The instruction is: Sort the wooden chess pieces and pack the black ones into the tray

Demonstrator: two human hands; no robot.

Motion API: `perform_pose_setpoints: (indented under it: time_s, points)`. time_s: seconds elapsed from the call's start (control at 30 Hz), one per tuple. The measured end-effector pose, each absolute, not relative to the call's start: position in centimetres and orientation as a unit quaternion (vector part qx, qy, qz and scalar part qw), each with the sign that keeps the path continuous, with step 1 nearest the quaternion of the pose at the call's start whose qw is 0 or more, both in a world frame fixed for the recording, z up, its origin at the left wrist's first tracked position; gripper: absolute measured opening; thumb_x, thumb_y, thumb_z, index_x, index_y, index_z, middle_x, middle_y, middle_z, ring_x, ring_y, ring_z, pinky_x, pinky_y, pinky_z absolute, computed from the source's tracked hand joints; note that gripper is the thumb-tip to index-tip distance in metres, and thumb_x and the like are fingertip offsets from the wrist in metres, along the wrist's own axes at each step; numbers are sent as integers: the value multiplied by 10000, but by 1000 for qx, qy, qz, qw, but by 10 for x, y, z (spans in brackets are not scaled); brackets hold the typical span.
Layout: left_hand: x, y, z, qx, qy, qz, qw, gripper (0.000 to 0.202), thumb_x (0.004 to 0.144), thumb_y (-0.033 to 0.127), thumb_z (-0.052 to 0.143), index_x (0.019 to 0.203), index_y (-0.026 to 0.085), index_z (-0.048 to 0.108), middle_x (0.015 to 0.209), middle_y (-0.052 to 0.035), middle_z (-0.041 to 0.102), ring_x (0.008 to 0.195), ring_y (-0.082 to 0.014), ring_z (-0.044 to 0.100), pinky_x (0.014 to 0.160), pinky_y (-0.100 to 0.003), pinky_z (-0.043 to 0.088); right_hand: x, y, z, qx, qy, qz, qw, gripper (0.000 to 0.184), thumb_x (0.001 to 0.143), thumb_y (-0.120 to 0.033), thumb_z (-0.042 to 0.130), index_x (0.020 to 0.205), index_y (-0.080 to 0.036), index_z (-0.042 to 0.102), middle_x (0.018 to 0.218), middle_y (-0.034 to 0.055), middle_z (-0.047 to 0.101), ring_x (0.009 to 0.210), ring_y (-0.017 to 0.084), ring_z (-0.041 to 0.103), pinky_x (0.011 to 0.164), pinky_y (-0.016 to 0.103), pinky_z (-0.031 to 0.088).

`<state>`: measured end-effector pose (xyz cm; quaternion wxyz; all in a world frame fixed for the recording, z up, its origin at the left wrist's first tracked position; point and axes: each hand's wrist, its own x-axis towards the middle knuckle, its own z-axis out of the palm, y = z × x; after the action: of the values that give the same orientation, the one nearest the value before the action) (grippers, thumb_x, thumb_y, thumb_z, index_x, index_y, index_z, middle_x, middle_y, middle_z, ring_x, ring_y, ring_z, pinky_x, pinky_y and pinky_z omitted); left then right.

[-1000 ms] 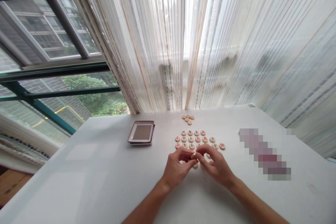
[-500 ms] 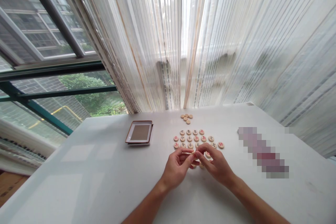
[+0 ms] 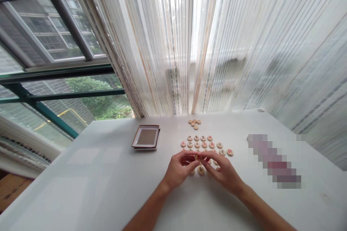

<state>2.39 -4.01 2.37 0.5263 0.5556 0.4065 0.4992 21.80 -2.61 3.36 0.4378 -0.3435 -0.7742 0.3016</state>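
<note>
A round wooden Chinese chess piece (image 3: 197, 157) with a red mark is pinched between the fingertips of my left hand (image 3: 179, 169) and my right hand (image 3: 224, 170), just above the table. Both hands are closed on it from either side. Beyond them, several more Chinese chess pieces (image 3: 204, 145) lie face up in rows, some lettered red and some black. My fingers partly cover the nearer rows. One black-lettered piece (image 3: 200, 170) shows in the gap between my hands, close to both.
At the far side of the white table (image 3: 94, 187) lies a small group of plain-topped pieces (image 3: 194, 122). A shallow rectangular box (image 3: 146, 137) stands left of the rows. To the right is a pixelated, blurred-out object (image 3: 273, 160). String curtains (image 3: 173, 43) hang behind the table.
The held piece is turned more upright, so its red-marked face shows. The nearer black-lettered piece is now visible between my hands. The whole view has shifted slightly.
</note>
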Motion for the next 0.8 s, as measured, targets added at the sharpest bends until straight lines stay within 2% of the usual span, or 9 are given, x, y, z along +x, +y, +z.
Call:
perform_pose_setpoints:
  time_s: [0.2, 0.37, 0.63, 0.8]
  points:
    - [23, -38, 18, 527, 380, 509, 565, 330, 780, 326, 805, 1024, 127, 707, 979, -119, 762, 905, -231, 735, 805, -308, 585, 214, -26, 34, -325, -775, 301, 450, 213, 947, -242, 600, 1148, -262, 670, 1005, 52, 733, 852, 180, 690, 745, 286, 579]
    - [21, -37, 24, 515, 389, 493, 583, 339, 853, 401, 719, 1036, 115, 703, 915, -129, 772, 815, -230, 752, 652, -270, 588, 213, -27, 29, -334, -768, 301, 457, 200, 937, -229, 620, 1132, -250, 659, 1005, 55, 730, 831, 179, 681, 747, 297, 574]
    - [24, -41, 28, 503, 384, 524, 569, 285, 748, 324, 829, 881, 135, 662, 761, -42, 744, 695, -158, 722, 639, -221, 569, 212, -28, 29, -293, -826, 230, 423, 205, 951, -181, 585, 1131, -264, 639, 978, 52, 712, 876, 198, 661, 784, 333, 548]
    - [26, -42, 29, 501, 398, 521, 565, 274, 809, 366, 772, 875, 118, 677, 787, -74, 754, 728, -189, 741, 662, -253, 585, 217, -26, 31, -297, -825, 228, 424, 210, 940, -186, 599, 1128, -267, 643, 994, 53, 708, 912, 207, 660, 796, 336, 550]
